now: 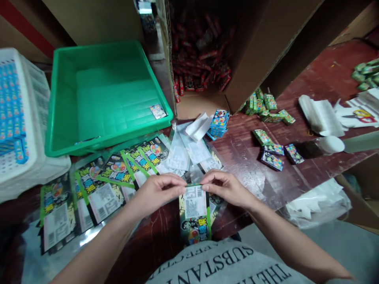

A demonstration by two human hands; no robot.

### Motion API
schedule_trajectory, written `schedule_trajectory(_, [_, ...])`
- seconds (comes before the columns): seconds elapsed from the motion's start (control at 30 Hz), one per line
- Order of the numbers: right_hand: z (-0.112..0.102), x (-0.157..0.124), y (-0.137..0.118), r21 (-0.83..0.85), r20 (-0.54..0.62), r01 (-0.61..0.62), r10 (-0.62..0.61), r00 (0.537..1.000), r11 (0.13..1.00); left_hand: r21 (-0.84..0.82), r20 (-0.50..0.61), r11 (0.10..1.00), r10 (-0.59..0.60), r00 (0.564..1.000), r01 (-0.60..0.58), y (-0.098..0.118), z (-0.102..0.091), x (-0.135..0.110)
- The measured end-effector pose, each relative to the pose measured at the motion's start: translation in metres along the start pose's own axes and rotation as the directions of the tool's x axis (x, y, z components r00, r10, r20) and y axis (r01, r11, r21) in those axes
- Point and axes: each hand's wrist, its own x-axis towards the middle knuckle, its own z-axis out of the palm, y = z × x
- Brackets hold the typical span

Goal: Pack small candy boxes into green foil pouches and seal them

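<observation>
In front of my body hangs a black and green printed packet (194,227) with a white barcode label. My left hand (166,188) pinches its folded upper edge at the left corner. At the right corner my right hand (223,187) grips the same edge between thumb and fingers. Just beyond the hands lie clear plastic bags with white labels (199,152) and a folded white paper (199,126). A stack of small blue boxes (218,123) stands behind them. To my left, several similar printed packets (108,201) overlap in a row.
A green tray (109,146) holds a small packet. Left of it is a white basket (32,83) of blue packs. An open carton (198,105) contains many red packs. Small green boxes (270,102), dark boxes (271,161), a white-capped jar (333,145) and scissors (359,115) lie rightward.
</observation>
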Motion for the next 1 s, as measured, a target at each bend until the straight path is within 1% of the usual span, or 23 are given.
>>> schedule_trajectory(0.1, [-0.006, 0.007, -0.006, -0.160, 0.076, 0.122, -0.111, 0.991, 0.979, 0.082, -0.004, 0.991, 0.109, 0.994, -0.108, -0.003, 0.002, -0.001])
schedule_trajectory(0.13, [-0.009, 0.012, -0.011, -0.261, 0.116, 0.189, -0.163, 0.980, 0.947, 0.131, -0.017, 0.985, 0.117, 0.993, -0.114, -0.004, 0.003, -0.002])
schedule_trajectory(0.17, [-0.011, 0.020, -0.017, -0.386, 0.153, 0.255, -0.211, 0.966, 0.887, 0.179, -0.032, 0.978, 0.110, 0.993, -0.103, -0.005, 0.003, -0.003])
schedule_trajectory(0.2, [-0.014, 0.030, -0.024, -0.525, 0.181, 0.309, -0.251, 0.951, 0.793, 0.220, -0.046, 0.972, 0.093, 0.995, -0.081, -0.005, 0.004, -0.004])
schedule_trajectory(0.27, [-0.015, 0.055, -0.037, -0.776, 0.218, 0.354, -0.304, 0.927, 0.522, 0.291, -0.077, 0.956, 0.066, 0.995, -0.041, -0.005, 0.005, -0.006])
schedule_trajectory(0.33, [-0.011, 0.086, -0.045, -0.916, 0.247, 0.324, -0.302, 0.921, 0.239, 0.383, -0.079, 0.922, 0.092, 0.993, -0.055, -0.003, 0.007, -0.008])
schedule_trajectory(0.37, [-0.007, 0.102, -0.047, -0.945, 0.249, 0.296, -0.282, 0.927, 0.139, 0.437, -0.071, 0.896, 0.118, 0.991, -0.075, -0.002, 0.007, -0.009])
schedule_trajectory(0.4, [-0.004, 0.117, -0.049, -0.960, 0.243, 0.271, -0.259, 0.935, 0.076, 0.489, -0.058, 0.867, 0.145, 0.988, -0.098, -0.002, 0.007, -0.010])
schedule_trajectory(0.43, [-0.001, 0.131, -0.049, -0.968, 0.232, 0.249, -0.236, 0.944, 0.043, 0.536, -0.048, 0.836, 0.169, 0.984, -0.117, -0.002, 0.007, -0.011])
schedule_trajectory(0.5, [0.002, 0.152, -0.053, -0.972, 0.223, 0.233, -0.204, 0.953, 0.024, 0.597, -0.033, 0.789, 0.208, 0.978, -0.148, -0.003, 0.004, -0.012])
schedule_trajectory(0.53, [0.001, 0.159, -0.056, -0.968, 0.235, 0.248, -0.205, 0.950, 0.036, 0.608, -0.037, 0.777, 0.232, 0.972, -0.162, -0.003, 0.001, -0.013])
schedule_trajectory(0.57, [-0.001, 0.163, -0.060, -0.957, 0.248, 0.275, -0.228, 0.942, 0.094, 0.606, -0.062, 0.777, 0.261, 0.963, -0.172, -0.004, -0.003, -0.013])
schedule_trajectory(0.6, [-0.003, 0.164, -0.066, -0.927, 0.247, 0.308, -0.267, 0.931, 0.215, 0.595, -0.122, 0.787, 0.294, 0.948, -0.167, -0.005, -0.008, -0.013])
schedule_trajectory(0.63, [-0.006, 0.162, -0.071, -0.854, 0.220, 0.338, -0.314, 0.923, 0.396, 0.578, -0.222, 0.801, 0.335, 0.916, -0.153, -0.005, -0.013, -0.014])
schedule_trajectory(0.67, [-0.009, 0.159, -0.076, -0.714, 0.162, 0.356, -0.352, 0.922, 0.603, 0.560, -0.342, 0.816, 0.383, 0.858, -0.141, -0.004, -0.019, -0.013])
schedule_trajectory(0.7, [-0.010, 0.155, -0.080, -0.511, 0.082, 0.347, -0.357, 0.931, 0.787, 0.537, -0.458, 0.832, 0.426, 0.780, -0.139, -0.002, -0.024, -0.013])
schedule_trajectory(0.73, [-0.011, 0.149, -0.083, -0.286, 0.008, 0.308, -0.319, 0.948, 0.907, 0.513, -0.542, 0.845, 0.456, 0.706, -0.152, 0.001, -0.028, -0.011])
schedule_trajectory(0.77, [-0.011, 0.143, -0.084, -0.091, -0.040, 0.248, -0.253, 0.967, 0.964, 0.487, -0.587, 0.855, 0.472, 0.658, -0.179, 0.005, -0.030, -0.009])
schedule_trajectory(0.8, [-0.010, 0.136, -0.083, 0.065, -0.070, 0.182, -0.177, 0.982, 0.981, 0.456, -0.599, 0.866, 0.468, 0.649, -0.204, 0.009, -0.031, -0.006])
schedule_trajectory(0.83, [-0.008, 0.129, -0.081, 0.187, -0.087, 0.122, -0.108, 0.990, 0.975, 0.414, -0.590, 0.884, 0.442, 0.676, -0.217, 0.014, -0.030, -0.002])
schedule_trajectory(0.9, [-0.005, 0.115, -0.074, 0.355, -0.129, 0.059, -0.014, 0.991, 0.933, 0.313, -0.541, 0.927, 0.353, 0.763, -0.206, 0.022, -0.023, 0.007])
schedule_trajectory(0.93, [-0.004, 0.108, -0.070, 0.409, -0.165, 0.059, 0.010, 0.986, 0.911, 0.258, -0.517, 0.945, 0.310, 0.798, -0.199, 0.025, -0.019, 0.011])
schedule_trajectory(1.0, [-0.006, 0.093, -0.061, 0.465, -0.253, 0.095, 0.030, 0.967, 0.880, 0.133, -0.477, 0.972, 0.235, 0.847, -0.195, 0.029, -0.009, 0.018])
